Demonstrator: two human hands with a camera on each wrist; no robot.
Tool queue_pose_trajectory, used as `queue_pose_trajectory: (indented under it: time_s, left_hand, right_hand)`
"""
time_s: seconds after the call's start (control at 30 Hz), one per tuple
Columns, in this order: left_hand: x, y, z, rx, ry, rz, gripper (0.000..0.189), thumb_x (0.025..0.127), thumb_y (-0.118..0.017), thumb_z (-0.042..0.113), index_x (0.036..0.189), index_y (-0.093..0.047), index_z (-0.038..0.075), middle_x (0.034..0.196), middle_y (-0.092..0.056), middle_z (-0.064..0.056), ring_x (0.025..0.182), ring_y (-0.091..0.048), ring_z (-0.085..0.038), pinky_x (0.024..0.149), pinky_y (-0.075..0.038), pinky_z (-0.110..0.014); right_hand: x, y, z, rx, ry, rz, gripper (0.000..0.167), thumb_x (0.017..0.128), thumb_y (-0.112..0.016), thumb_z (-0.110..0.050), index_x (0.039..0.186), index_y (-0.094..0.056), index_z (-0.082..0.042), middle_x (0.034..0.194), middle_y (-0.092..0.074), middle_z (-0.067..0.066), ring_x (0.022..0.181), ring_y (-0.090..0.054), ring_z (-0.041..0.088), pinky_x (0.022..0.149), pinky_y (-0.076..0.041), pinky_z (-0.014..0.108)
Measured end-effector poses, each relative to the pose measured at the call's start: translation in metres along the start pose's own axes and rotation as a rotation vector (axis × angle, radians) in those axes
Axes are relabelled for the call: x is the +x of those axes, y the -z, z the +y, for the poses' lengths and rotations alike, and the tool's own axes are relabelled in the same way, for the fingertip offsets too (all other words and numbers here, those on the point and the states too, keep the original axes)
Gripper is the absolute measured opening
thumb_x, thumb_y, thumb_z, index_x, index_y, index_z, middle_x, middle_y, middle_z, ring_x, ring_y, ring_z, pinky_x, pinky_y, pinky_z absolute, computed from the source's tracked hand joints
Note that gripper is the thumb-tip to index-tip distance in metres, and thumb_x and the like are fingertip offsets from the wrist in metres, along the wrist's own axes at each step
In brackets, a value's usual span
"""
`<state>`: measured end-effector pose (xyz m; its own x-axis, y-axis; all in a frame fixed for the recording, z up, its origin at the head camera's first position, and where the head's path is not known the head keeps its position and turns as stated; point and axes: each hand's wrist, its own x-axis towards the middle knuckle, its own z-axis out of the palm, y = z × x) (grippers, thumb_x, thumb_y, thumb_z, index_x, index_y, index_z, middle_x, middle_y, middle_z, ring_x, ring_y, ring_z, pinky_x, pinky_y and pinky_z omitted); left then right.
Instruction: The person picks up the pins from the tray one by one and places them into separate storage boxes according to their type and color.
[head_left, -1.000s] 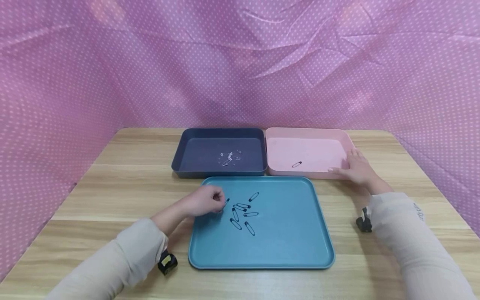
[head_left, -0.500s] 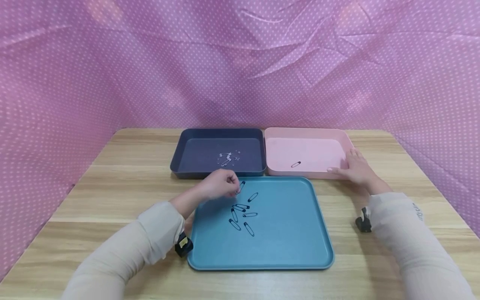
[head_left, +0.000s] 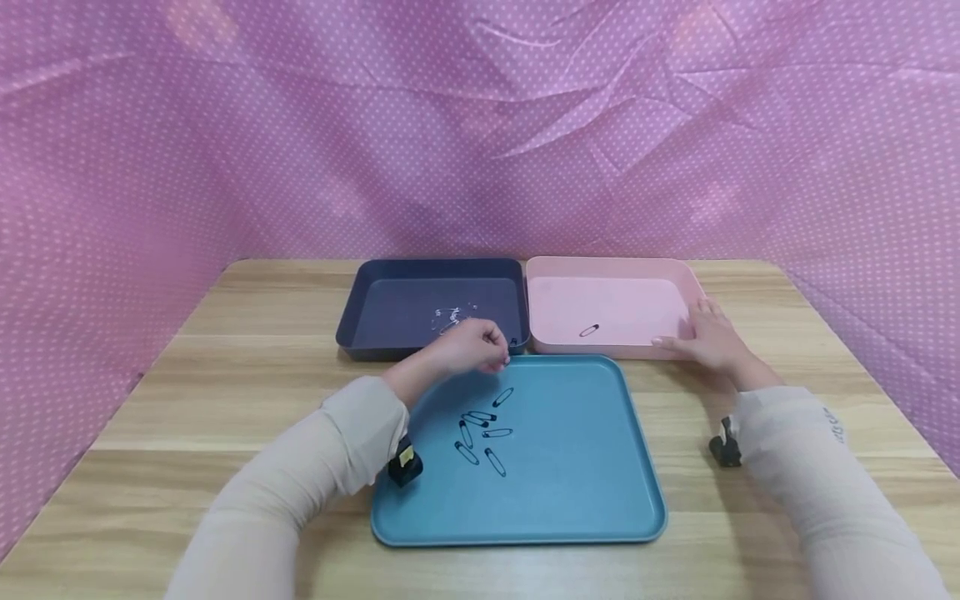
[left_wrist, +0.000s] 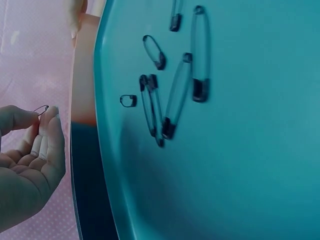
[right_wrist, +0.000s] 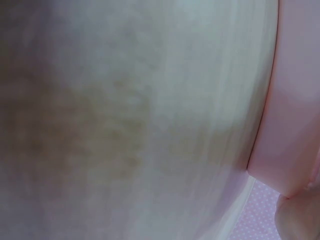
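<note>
Between the thumb and fingertips of my left hand (head_left: pixel 476 346) is a small black-headed safety pin (left_wrist: pixel 42 109), seen best in the left wrist view. That hand is above the far edge of the teal tray (head_left: pixel 555 483), close to the navy tray's (head_left: pixel 390 312) near right corner. Several black safety pins (head_left: pixel 495 462) lie in a loose group on the teal tray. My right hand (head_left: pixel 716 343) rests at the near right corner of the pink tray (head_left: pixel 630 304), fingers fairly straight. One black safety pin (head_left: pixel 589 331) lies in the pink tray.
Inside the navy tray is a small heap of silver safety pins (head_left: pixel 453 314), partly behind my left hand. The navy and pink trays stand side by side at the back of the wooden table (head_left: pixel 247 367). A pink dotted cloth (head_left: pixel 480 167) hangs behind.
My left hand has moved right and away from me with the pinched safety pin, from the teal tray's left part to its far edge. The right hand has stayed at the pink tray.
</note>
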<state>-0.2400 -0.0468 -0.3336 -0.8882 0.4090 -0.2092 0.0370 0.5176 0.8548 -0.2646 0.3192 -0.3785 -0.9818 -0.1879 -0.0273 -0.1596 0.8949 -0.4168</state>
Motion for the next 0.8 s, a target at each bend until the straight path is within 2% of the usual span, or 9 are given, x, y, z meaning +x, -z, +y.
queue_pose_trajectory:
  time_s: [0.43, 0.8]
  left_hand:
    - [0.04, -0.014, 0.015, -0.105, -0.014, 0.031, 0.005, 0.084, -0.048, 0.0, 0.084, -0.052, -0.002, 0.084, -0.057, -0.012, 0.072, -0.06, -0.018, 0.065, -0.049, -0.027]
    - [0.074, -0.031, 0.02, -0.163, -0.041, 0.066, 0.007, 0.081, -0.055, -0.001, 0.087, -0.053, -0.002, 0.081, -0.056, -0.011, 0.071, -0.06, -0.016, 0.062, -0.049, -0.025]
  right_hand:
    - [0.0, 0.0, -0.001, 0.001, -0.004, 0.01, 0.103, 0.078, -0.05, -0.054, 0.129, 0.004, 0.017, 0.132, 0.01, 0.035, 0.122, 0.01, 0.046, 0.096, 0.004, 0.053]
    - [-0.003, -0.003, -0.003, -0.007, -0.024, 0.009, 0.103, 0.078, -0.05, -0.055, 0.129, 0.004, 0.016, 0.132, 0.01, 0.035, 0.122, 0.008, 0.046, 0.095, 0.002, 0.054]
